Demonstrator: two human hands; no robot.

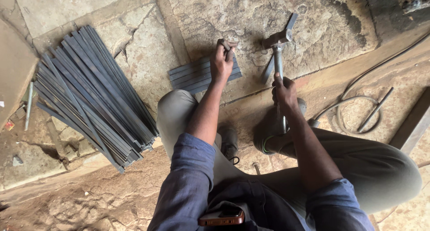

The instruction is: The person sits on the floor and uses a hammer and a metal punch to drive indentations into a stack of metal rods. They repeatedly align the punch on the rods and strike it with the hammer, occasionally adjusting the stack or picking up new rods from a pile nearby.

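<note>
The person sits on a stone floor with knees bent. The right hand is closed around the metal handle of a hammer. The hammer head is above a single flat strip that lies slanted on the stone; I cannot tell if the head touches the strip. The left hand rests on a small stack of strips, just to the left of the hammer. Its fingers are curled at the far edge of the stack, around a small dark piece that I cannot identify. A big pile of strips lies well apart on the left side, fanned out on the floor. A thin cable makes a loop on the right, with a rod beside it. A phone sits in the person's lap.
</note>
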